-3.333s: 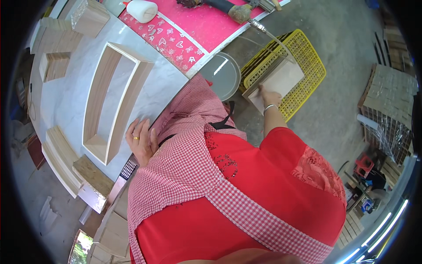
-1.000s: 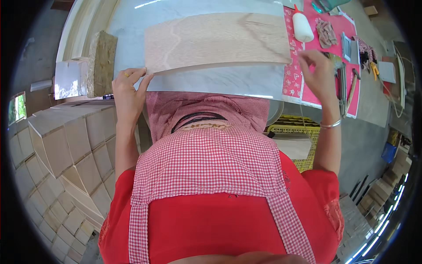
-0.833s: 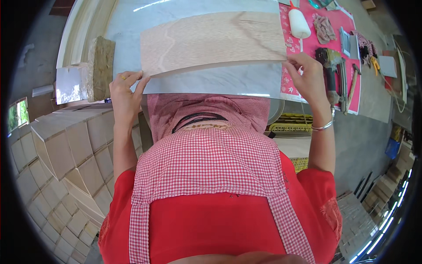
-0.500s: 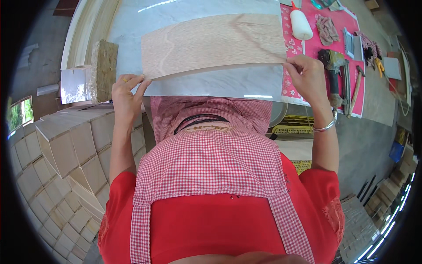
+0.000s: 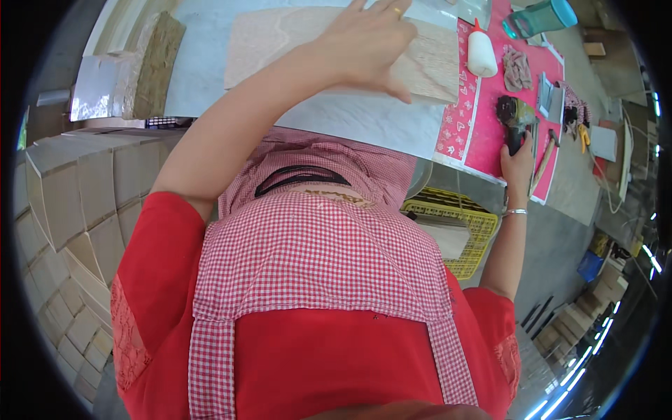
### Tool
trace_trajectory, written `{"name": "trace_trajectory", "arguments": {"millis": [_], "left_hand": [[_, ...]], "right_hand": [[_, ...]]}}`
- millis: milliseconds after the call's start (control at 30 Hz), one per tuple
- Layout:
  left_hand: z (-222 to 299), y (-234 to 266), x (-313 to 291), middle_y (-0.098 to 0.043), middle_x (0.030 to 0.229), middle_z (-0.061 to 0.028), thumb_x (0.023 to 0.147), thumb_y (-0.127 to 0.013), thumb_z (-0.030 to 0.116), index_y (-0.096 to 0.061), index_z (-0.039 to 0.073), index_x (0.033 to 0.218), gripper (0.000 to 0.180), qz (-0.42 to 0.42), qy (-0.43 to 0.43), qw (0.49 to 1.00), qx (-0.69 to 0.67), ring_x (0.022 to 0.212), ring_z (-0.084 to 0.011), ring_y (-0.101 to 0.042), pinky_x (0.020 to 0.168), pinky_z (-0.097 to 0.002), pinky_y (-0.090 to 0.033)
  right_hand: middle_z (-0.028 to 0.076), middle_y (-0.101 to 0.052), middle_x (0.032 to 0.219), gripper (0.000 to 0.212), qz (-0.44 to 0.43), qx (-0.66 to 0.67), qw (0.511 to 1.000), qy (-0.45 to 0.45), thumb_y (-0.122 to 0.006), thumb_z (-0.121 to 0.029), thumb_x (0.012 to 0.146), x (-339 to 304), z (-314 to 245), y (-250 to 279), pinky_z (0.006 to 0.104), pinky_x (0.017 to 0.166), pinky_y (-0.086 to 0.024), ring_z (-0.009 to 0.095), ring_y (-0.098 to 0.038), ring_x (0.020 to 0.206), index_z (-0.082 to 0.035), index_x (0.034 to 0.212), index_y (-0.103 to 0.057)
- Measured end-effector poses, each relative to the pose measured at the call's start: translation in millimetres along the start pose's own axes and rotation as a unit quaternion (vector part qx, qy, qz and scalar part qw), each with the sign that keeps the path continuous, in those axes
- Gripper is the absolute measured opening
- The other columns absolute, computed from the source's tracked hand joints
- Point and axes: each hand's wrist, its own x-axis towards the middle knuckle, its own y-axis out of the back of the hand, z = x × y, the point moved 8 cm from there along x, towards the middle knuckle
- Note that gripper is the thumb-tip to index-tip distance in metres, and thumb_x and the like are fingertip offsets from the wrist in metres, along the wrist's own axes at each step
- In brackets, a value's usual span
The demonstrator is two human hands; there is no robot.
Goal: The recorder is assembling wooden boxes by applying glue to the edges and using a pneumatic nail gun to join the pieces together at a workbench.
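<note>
A thin, pale wood-grain board (image 5: 269, 45) lies on the white marbled tabletop (image 5: 329, 115). Across it reaches my left hand (image 5: 367, 49), fingers spread over the board's right half; the palm's contact with the wood is hidden. Farther right, my right hand (image 5: 518, 164) is closed round the dark handle of a hand-held power tool (image 5: 516, 112) with a yellowish-green head. That tool rests on a pink patterned cloth (image 5: 465, 133). Just beside it lies a wooden-handled hammer (image 5: 543, 164).
A white glue bottle (image 5: 481, 54) with a red tip and a crumpled rag (image 5: 518, 70) lie on the cloth. A teal bottle (image 5: 542, 19) is at the back right. Stacked panels (image 5: 98, 168) stand at left; a yellow crate (image 5: 448, 203) sits below the table's edge.
Both hands have let go of the board's near corners. My left hand has swung right over the board, which now lies flat. My right hand has moved right and gripped the power tool.
</note>
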Motion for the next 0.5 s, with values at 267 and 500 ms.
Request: {"name": "trace_trajectory", "arguments": {"millis": [267,500], "left_hand": [[-2,-40,13,-0.057,0.12,-0.0293,0.059,-0.086,0.044,-0.062,-0.006,0.108,0.073,-0.275,0.086,0.932,-0.218,0.118,-0.041,-0.054,0.102,-0.0504,-0.043],[-8,-40,10,-0.06,0.111,-0.0264,0.055,-0.083,0.039,-0.066,-0.003,0.101,0.065,-0.25,0.09,0.945,-0.188,0.109,-0.0386,-0.057,0.096,-0.0465,-0.046]], "right_hand": [[0.025,-0.067,0.108,0.045,-0.075,0.004,0.993,-0.089,-0.074,-0.022,0.084,18,15,60,0.0418,0.08,-0.054,0.036,-0.069,0.093,0.007,0.116,-0.061],[-0.004,-0.054,0.057,0.022,-0.147,0.295,0.938,-0.11,-0.077,-0.024,0.088,-41,-128,130,0.0233,0.04,-0.03,0.003,-0.043,0.043,-0.003,0.09,-0.069]]}}
